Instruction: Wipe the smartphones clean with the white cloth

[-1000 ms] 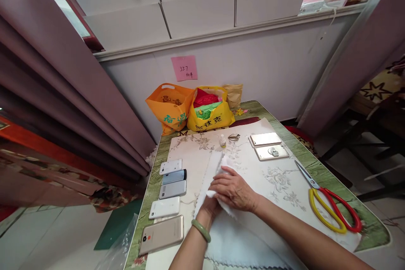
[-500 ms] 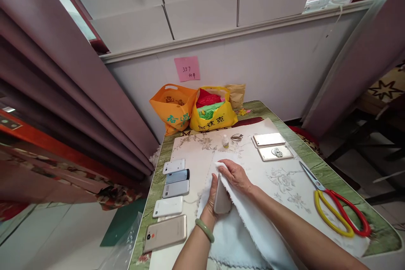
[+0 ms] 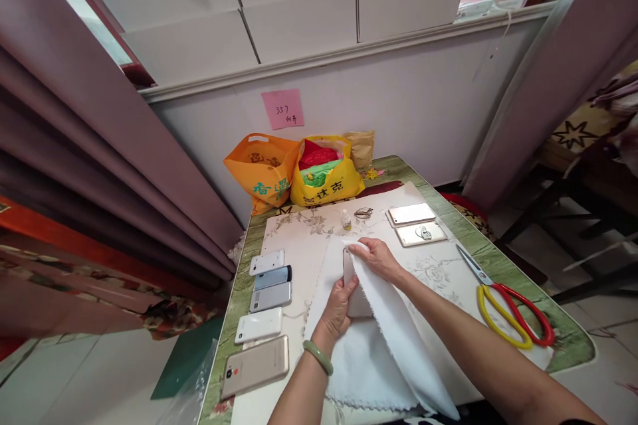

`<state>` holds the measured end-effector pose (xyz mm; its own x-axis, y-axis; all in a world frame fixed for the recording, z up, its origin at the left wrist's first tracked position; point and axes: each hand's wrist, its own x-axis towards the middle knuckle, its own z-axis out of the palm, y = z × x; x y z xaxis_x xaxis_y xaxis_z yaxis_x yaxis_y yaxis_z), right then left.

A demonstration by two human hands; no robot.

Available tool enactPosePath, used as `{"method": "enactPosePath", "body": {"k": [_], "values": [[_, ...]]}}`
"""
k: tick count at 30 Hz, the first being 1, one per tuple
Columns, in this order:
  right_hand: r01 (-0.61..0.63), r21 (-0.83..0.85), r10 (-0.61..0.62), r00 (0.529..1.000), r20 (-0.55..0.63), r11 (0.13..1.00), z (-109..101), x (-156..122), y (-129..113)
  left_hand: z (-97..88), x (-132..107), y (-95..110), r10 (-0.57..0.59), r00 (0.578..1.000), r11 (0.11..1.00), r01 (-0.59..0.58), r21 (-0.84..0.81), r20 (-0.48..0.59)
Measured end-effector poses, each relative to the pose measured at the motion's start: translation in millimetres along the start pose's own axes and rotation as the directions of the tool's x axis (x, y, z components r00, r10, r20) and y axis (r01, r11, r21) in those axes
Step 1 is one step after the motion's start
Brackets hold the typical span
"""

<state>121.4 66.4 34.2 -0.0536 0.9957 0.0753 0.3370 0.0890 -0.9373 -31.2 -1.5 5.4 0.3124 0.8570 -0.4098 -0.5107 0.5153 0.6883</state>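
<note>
My left hand [image 3: 337, 309] is closed round the lower left side of a pale smartphone [image 3: 357, 300], thumb across its face. A green bangle [image 3: 318, 357] circles the wrist. The phone stands tilted on a white cloth [image 3: 369, 368] with a scalloped edge. My right hand [image 3: 381, 259] pinches a folded-up part of that cloth at the phone's top right; the raised fold hides part of the phone. Whether the right fingers also touch the phone is hidden.
Several phones [image 3: 259, 324] lie along the table's left side, two more [image 3: 421, 234] at the right. Large scissors [image 3: 503, 309] with red and yellow handles rest at the right edge. A small bottle [image 3: 345, 220] and glasses [image 3: 363, 213] lie ahead. Orange [image 3: 264, 176] and yellow [image 3: 326, 189] bags stand behind.
My left thumb has shifted from the phone's edge onto its face, and the phone has turned to show more of its broad side. The right hand still pinches the cloth. The view has shifted slightly.
</note>
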Motion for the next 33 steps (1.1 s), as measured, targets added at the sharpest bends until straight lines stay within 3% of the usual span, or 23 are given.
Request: {"method": "enactPosePath", "body": {"k": [5,9,14,18,23,27,30,33], "values": [[-0.057,-0.065,0.047,0.988,-0.146,0.996,25.4,-13.6,1.9,5.1,-1.6,-3.4,0.151,0.983,0.986,-0.157,-0.048,-0.099],[-0.084,-0.146,0.053,0.977,-0.205,0.986,47.4,-32.3,4.1,6.0,-1.7,-5.0,0.187,0.965,0.964,-0.216,-0.156,-0.182],[-0.014,-0.316,-0.042,0.985,-0.169,0.949,59.2,-59.1,6.3,4.7,4.1,-8.5,0.238,0.909,0.907,-0.334,-0.257,-0.341],[0.069,-0.495,-0.148,0.982,-0.12,0.866,60.3,-78.9,12.9,2.4,8.5,-11.2,0.248,0.885,0.888,-0.37,-0.273,-0.394],[0.062,-0.584,-0.111,0.993,-0.048,0.809,57.6,-86.1,16.6,1.6,12.5,-13.3,0.267,0.869,0.873,-0.401,-0.277,-0.417],[0.057,-0.542,-0.066,0.998,0.002,0.839,49.1,-80.7,13.3,0.9,10.8,-10.5,0.207,0.908,0.868,-0.343,-0.36,-0.365],[0.056,-0.371,-0.055,0.998,0.014,0.927,34.4,-69.8,8.2,0.0,7.0,-5.3,0.168,0.952,0.859,-0.269,-0.435,-0.256],[0.025,-0.157,-0.028,1.0,-0.014,0.987,17.7,-56.5,3.3,0.1,3.9,-2.0,0.218,0.955,0.854,-0.287,-0.434,-0.202]]}}
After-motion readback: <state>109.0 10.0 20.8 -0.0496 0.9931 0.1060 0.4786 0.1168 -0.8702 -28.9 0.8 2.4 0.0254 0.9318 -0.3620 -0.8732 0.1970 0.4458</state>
